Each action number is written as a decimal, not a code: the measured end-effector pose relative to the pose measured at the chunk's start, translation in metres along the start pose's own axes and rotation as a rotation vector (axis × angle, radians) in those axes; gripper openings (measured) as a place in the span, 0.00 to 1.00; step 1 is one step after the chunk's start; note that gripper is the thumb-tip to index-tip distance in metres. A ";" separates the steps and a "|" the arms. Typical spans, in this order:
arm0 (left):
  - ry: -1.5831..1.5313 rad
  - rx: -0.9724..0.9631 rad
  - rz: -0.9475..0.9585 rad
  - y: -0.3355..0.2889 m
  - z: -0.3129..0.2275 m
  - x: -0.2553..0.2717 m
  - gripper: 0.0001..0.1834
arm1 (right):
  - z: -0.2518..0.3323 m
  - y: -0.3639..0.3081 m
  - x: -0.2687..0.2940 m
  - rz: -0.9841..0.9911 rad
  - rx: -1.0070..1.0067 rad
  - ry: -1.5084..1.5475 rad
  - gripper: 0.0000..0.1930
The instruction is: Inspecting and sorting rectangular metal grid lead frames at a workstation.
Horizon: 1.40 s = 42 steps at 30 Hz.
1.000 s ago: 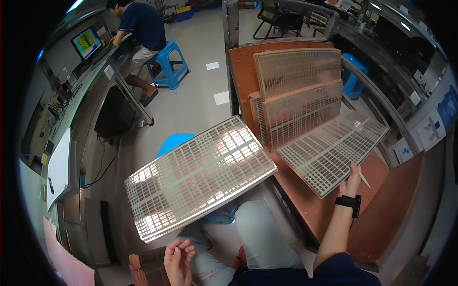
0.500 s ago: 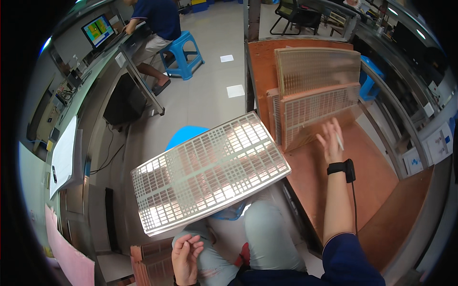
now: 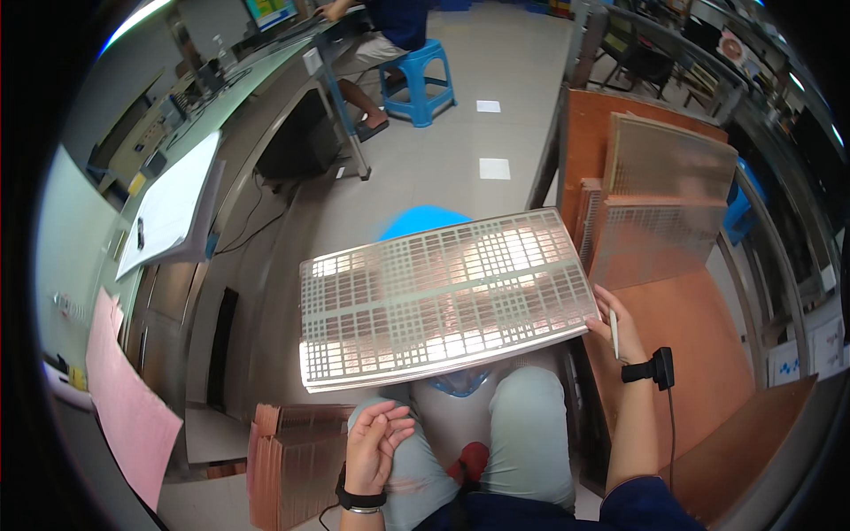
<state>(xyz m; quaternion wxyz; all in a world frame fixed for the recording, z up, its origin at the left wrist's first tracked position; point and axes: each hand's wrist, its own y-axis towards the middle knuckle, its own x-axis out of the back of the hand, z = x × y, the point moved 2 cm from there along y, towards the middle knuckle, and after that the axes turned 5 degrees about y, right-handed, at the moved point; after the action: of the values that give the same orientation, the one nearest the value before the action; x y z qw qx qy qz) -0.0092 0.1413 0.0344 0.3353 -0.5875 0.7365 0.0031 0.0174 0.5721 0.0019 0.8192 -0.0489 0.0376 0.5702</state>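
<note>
A stack of flat circuit board panels (image 3: 447,296), silvery with a copper-coloured grid, lies in front of my knees, above something blue. My right hand (image 3: 618,326) is at the right edge of the stack, its fingertips touching the panels there. A slim white pen-like stick (image 3: 614,334) is tucked in that same hand. My left hand (image 3: 376,442) hovers above my left thigh, palm partly up and fingers loosely curled, holding nothing. It is apart from the panels' near edge.
More panels (image 3: 660,234) stand upright on an orange-brown rack (image 3: 682,332) at the right. Another upright batch (image 3: 297,460) is low at the left. Papers (image 3: 173,212) and pink sheets (image 3: 128,389) lie along the left bench. A person sits on a blue stool (image 3: 421,84) farther off.
My right hand has moved from beside the rack's panels to the stack's right edge, stick still in it. My left hand stays near my thigh. The view has turned left.
</note>
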 end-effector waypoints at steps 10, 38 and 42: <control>-0.027 -0.025 0.040 -0.007 -0.001 0.004 0.12 | 0.005 0.023 0.004 -0.144 0.016 -0.238 0.24; -0.352 -0.126 0.086 -0.043 0.018 -0.083 0.31 | 0.039 -0.136 -0.089 0.227 -0.336 0.295 0.21; -0.164 -0.250 0.179 -0.035 -0.013 -0.061 0.27 | 0.048 -0.121 -0.068 0.193 -0.184 0.737 0.27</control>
<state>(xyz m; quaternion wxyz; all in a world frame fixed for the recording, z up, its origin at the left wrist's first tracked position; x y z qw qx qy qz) 0.0201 0.1779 0.0888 0.3170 -0.5544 0.7499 0.1727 0.1072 0.4730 0.0616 0.6856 -0.3199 0.2822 0.5898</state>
